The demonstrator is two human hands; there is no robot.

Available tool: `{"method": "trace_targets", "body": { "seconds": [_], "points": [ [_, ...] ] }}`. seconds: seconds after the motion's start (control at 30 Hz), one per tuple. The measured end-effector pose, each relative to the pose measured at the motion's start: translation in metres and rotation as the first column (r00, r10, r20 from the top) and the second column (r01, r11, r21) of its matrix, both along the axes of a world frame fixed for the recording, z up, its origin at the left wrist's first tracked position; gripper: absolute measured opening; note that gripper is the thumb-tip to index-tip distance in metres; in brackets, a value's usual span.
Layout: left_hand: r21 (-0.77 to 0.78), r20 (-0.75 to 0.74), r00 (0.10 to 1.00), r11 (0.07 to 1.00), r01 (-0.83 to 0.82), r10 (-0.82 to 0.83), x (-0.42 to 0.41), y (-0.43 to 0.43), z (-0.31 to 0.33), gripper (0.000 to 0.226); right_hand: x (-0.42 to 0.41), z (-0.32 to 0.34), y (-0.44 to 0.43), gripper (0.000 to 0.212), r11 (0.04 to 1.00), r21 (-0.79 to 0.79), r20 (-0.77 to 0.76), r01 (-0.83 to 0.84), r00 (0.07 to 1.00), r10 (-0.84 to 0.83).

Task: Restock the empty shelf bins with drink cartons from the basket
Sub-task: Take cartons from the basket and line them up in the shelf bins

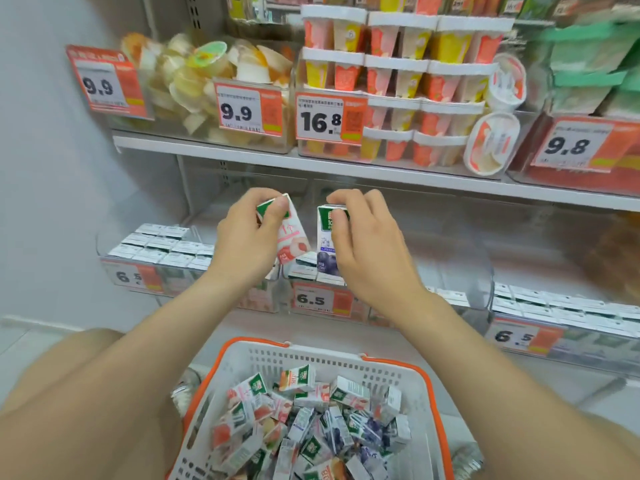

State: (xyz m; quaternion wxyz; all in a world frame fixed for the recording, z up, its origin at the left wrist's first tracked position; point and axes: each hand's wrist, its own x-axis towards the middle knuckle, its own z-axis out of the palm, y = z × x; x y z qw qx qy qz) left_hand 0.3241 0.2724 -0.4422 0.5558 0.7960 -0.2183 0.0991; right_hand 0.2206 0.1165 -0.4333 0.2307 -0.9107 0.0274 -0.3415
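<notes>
Both arms reach up to mid-frame: the left hand pinches a tilted pink peach carton by its top, and the right hand grips an upright purple blueberry carton, both over the lower shelf bins. At bottom centre, the orange-rimmed basket holds a jumble of mixed cartons.
</notes>
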Motion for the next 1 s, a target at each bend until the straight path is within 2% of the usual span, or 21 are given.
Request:
{"method": "trace_targets", "body": {
  "seconds": [0.1,0.17,0.27,0.4,0.47,0.6,0.73,0.8,0.9,1.0],
  "points": [
    [-0.041,-0.104,0.973,0.977,-0.211,0.206,0.040,0.025,0.004,0.020,0.033,0.000,0.026,0.032,0.997,0.033,0.039,-0.066,0.997,0.065],
    [0.105,-0.127,0.964,0.969,-0.222,0.234,0.074,0.041,0.008,0.023,0.053,-0.005,0.041,0.040,0.993,0.031,0.044,-0.117,0.992,0.116],
    [0.401,-0.002,0.984,0.901,-0.163,0.179,0.117,0.064,0.016,0.025,0.082,-0.015,0.056,0.049,0.982,-0.047,0.008,-0.183,0.983,0.183],
    [0.583,0.093,0.995,0.812,-0.036,-0.022,0.148,0.092,-0.003,0.023,0.111,-0.031,0.060,0.054,0.975,-0.091,-0.073,-0.204,0.977,0.198],
    [0.697,0.080,0.993,0.717,0.002,-0.081,0.159,0.101,-0.021,0.026,0.121,-0.037,0.063,0.051,0.974,-0.064,-0.095,-0.215,0.973,0.209],
    [0.875,0.078,0.995,0.482,-0.038,-0.064,0.169,0.109,-0.031,0.041,0.134,-0.048,0.070,0.045,0.976,-0.033,-0.132,-0.217,0.969,0.211],
    [0.966,0.050,0.998,0.255,-0.037,-0.043,0.166,0.108,-0.032,0.069,0.136,-0.054,0.077,0.040,0.974,-0.035,-0.154,-0.225,0.964,0.217],
    [0.983,-0.018,0.999,0.182,0.024,-0.031,0.162,0.103,-0.032,0.076,0.137,-0.055,0.078,0.039,0.974,-0.041,-0.156,-0.224,0.964,0.216],
    [0.977,-0.109,0.994,0.185,0.108,-0.002,0.160,0.095,-0.031,0.066,0.136,-0.057,0.077,0.041,0.975,-0.041,-0.164,-0.219,0.964,0.210],
    [0.967,-0.139,0.990,0.217,0.130,0.025,0.156,0.089,-0.034,0.061,0.132,-0.054,0.076,0.044,0.972,-0.042,-0.167,-0.230,0.961,0.220]
  ]
}}
